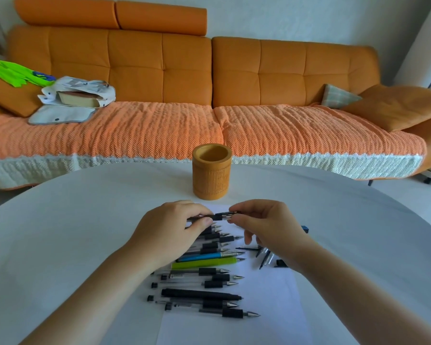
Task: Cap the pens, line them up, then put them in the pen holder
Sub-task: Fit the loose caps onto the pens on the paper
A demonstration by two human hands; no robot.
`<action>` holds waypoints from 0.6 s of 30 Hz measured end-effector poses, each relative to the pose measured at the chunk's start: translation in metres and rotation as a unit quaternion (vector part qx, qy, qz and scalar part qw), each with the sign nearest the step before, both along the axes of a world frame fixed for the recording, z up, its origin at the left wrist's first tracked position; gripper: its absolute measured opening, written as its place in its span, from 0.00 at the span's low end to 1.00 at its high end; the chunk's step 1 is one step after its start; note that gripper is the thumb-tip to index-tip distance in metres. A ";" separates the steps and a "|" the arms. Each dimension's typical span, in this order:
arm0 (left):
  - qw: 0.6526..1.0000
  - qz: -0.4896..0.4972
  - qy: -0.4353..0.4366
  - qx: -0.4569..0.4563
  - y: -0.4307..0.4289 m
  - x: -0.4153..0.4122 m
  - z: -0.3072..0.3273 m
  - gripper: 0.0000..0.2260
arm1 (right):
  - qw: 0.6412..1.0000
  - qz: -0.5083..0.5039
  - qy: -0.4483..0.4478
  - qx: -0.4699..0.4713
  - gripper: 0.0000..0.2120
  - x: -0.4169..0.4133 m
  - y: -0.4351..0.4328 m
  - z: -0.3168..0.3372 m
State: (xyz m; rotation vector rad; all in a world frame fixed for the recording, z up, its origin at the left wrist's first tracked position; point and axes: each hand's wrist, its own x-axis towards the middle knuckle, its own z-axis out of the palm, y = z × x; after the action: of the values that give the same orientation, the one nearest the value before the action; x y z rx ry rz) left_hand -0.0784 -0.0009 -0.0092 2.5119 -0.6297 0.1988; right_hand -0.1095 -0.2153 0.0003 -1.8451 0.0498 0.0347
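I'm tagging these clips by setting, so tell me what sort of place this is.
Most likely a home living room. A long orange sofa with cushions and a woven throw fills the background, and the pens are being sorted on a white round table beside a wooden pen holder, not at an office desk.

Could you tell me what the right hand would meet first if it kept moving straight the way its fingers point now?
The right hand points leftward along the pen it pinches, so it would most likely meet the left hand gripping the pen's other end. Depth is hard to judge here.
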 end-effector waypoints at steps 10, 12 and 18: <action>0.999 -0.045 0.001 0.004 0.001 0.003 0.008 0.10 | 0.986 0.035 -0.081 -0.143 0.07 0.003 0.001 -0.005; 0.999 -0.046 -0.014 -0.008 0.000 0.004 0.009 0.10 | 0.989 0.025 -0.084 -0.120 0.06 0.003 0.004 -0.004; 0.997 -0.058 -0.045 -0.025 0.000 0.002 0.010 0.07 | 0.995 0.029 -0.050 -0.085 0.07 0.002 0.006 -0.001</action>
State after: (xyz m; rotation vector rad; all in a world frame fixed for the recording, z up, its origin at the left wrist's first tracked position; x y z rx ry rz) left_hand -0.0764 -0.0013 0.0012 2.4209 -0.7945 0.2829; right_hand -0.1072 -0.2095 -0.0005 -2.0147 -0.0717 -0.0220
